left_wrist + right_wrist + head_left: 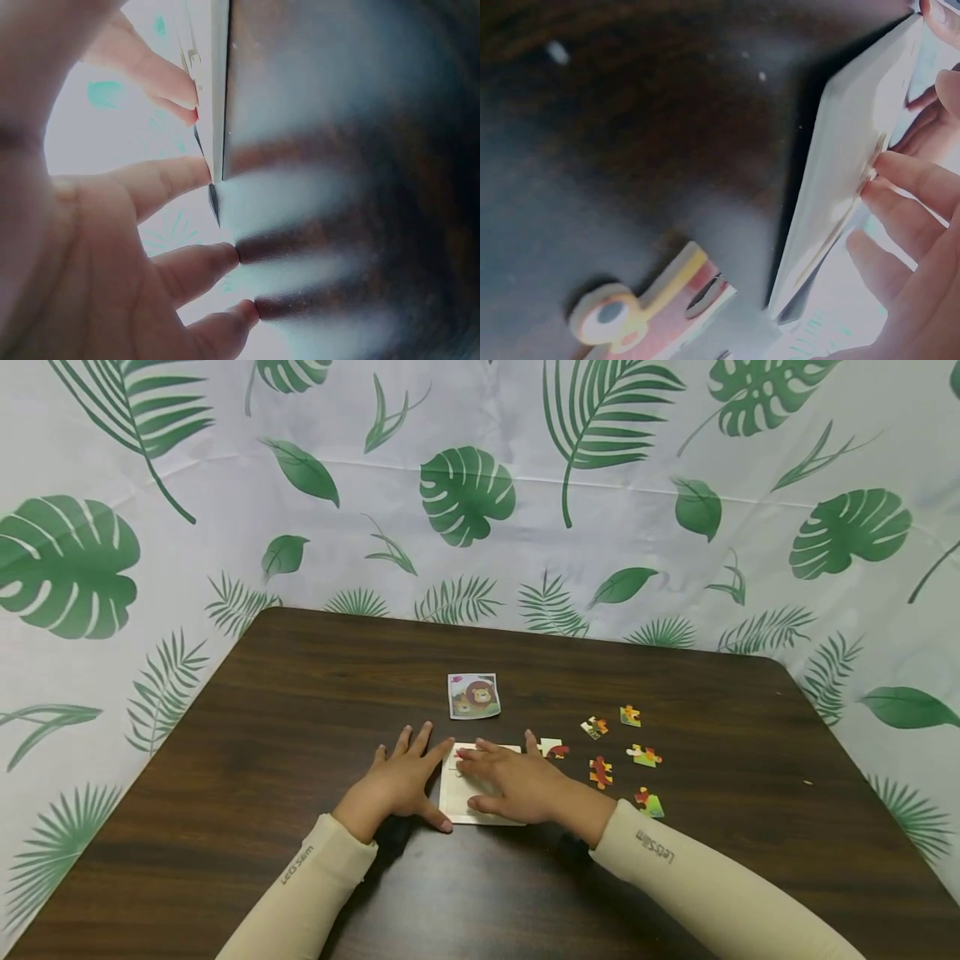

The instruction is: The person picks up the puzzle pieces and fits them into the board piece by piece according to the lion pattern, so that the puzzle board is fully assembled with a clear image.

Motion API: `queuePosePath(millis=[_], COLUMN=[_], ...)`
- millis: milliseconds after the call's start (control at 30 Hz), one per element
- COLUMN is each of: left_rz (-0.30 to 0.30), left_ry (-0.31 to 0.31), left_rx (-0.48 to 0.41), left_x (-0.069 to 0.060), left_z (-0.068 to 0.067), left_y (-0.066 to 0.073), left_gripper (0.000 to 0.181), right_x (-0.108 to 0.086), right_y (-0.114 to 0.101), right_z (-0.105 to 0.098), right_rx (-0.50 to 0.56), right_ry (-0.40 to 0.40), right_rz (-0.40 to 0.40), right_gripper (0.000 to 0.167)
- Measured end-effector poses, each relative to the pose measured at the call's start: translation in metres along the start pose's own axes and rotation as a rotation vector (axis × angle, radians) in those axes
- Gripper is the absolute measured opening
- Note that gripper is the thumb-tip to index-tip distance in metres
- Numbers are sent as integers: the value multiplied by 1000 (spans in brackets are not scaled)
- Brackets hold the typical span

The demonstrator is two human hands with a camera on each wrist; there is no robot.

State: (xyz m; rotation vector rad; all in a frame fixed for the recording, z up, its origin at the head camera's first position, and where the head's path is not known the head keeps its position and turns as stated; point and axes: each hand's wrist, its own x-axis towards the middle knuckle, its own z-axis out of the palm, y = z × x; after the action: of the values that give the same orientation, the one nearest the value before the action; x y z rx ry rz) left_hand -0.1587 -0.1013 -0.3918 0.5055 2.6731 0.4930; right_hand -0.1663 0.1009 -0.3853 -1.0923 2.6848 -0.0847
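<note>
A shallow white square tray (454,806) lies between the two hands. The left hand (397,783) is spread at its left side, index finger and thumb at the border; in the left wrist view the other fingertips of this hand (112,247) touch the dark table. Over the tray, the right hand (521,787) presses with extended fingertips on a piece with a pink spot (459,754) in the upper left corner. From the right wrist view, fingers of the right hand (922,247) touch a thin piece on the tray (817,195); its picture is mostly hidden.
A square lion picture card (474,697) lies beyond the tray. Several loose puzzle pieces are to the right, among them a red one (601,772), a green-and-red one (649,803) and a white-and-red one (553,748) near the right hand. A leaf-patterned cloth (465,552) hangs behind the table.
</note>
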Motion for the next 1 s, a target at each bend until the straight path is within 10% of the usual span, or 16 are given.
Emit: queuePosePath(millis=[667,1000], left_rz=[5,-3], left_ry=[1,-1], left_rx=[-18,-21], left_x=[-2,0], left_z=[1,1], left_y=[-1,-2], left_gripper=[114,116], right_x=[3,-26], right_y=[9,78], right_z=[1,-30], right_rx=[163,334], right_ry=[-22,228], right_rz=[-6,125], right_gripper=[57,47])
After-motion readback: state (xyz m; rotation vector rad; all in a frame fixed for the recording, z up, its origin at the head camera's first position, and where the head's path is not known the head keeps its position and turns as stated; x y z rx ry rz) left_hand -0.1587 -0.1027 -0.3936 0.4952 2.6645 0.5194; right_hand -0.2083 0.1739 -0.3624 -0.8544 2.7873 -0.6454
